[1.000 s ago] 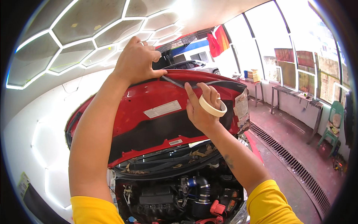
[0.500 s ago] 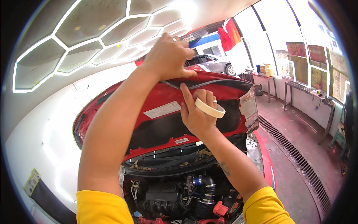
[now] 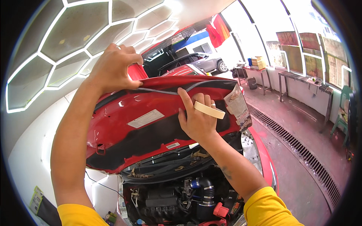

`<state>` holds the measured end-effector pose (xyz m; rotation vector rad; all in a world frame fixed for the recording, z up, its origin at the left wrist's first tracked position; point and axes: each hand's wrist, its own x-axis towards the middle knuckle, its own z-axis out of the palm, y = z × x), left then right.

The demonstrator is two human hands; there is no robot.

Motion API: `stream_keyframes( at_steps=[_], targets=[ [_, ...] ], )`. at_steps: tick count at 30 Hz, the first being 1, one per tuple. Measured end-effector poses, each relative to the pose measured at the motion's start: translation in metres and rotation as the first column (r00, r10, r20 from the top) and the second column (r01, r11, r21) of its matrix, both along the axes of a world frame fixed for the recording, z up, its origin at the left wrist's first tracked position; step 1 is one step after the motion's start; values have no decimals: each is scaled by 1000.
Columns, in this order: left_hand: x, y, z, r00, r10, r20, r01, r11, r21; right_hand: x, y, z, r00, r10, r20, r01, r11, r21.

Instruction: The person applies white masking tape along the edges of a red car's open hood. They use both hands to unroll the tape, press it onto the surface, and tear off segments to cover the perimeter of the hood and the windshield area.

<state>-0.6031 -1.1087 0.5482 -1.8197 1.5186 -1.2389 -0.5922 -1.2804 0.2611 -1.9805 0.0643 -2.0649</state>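
In front of me a red car hood (image 3: 113,128) stands raised, its underside facing me. My left hand (image 3: 115,69) is at its upper edge, thumb touching the rim beside a thin grey strip (image 3: 158,90), fingers curved and apart above it. With curled fingers, my right hand (image 3: 200,116) carries a cream roll of masking tape (image 3: 209,110). Its index finger is stretched out and presses the strip against the hood's inner edge. Printed paper (image 3: 237,107) covers the hood's right corner.
Below the hood lies the engine bay (image 3: 162,199). A floor drain grate (image 3: 294,147) runs along the right. Work tables (image 3: 305,84) line the right wall near a green chair (image 3: 341,113). Beyond the hood stands a grey car (image 3: 196,62).
My left hand has moved left along the hood's upper edge. My right index finger remains on the strip, with the tape roll still in that hand. The view has shifted.
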Motion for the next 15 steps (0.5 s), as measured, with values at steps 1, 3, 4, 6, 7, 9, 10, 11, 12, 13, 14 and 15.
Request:
stream_keyframes(
  at_steps=[1, 3, 4, 6, 7, 9, 10, 11, 12, 13, 14, 15],
  targets=[
    [2, -10, -3, 1000, 7, -9, -7, 1000, 11, -2, -4, 0, 1000, -11, 18, 11, 1000, 9],
    [8, -33, -12, 999, -2, -37, 3, 1000, 26, -7, -13, 0, 998, -33, 55, 32, 999, 29],
    [8, -48, -18, 999, -16, -41, 17, 1000, 26, -9, -19, -1, 998, -43, 55, 40, 998, 48],
    [4, -81, -34, 998, -43, -53, 44, 999, 24, -13, -29, -3, 997, -61, 53, 56, 995, 84],
    [2, -98, -38, 999, -5, -53, 8, 999, 53, -15, -32, -4, 997, -60, 45, 56, 995, 87],
    [4, -131, -44, 995, 17, -102, -7, 995, 96, -16, -31, -6, 998, -60, 25, 57, 994, 96],
    [4, -145, -47, 992, 30, -121, -16, 993, 116, -18, -30, -4, 999, -47, 6, 46, 995, 93],
    [4, -159, -54, 993, -13, -121, 27, 993, 119, -20, -30, -4, 999, -48, 13, 47, 994, 96],
    [6, -172, -61, 991, -32, -132, 48, 992, 119, -20, -27, -3, 999, -42, 23, 40, 994, 98],
    [7, -188, -68, 988, -55, -142, 72, 990, 120, -21, -27, -2, 999, -38, 28, 35, 994, 100],
    [9, -205, -76, 985, -76, -152, 95, 988, 121, -21, -26, -2, 999, -32, 33, 29, 994, 102],
    [11, -224, -86, 990, -92, -105, 106, 985, 137, -20, -27, -2, 999, -31, 37, 27, 994, 104]
  ],
)
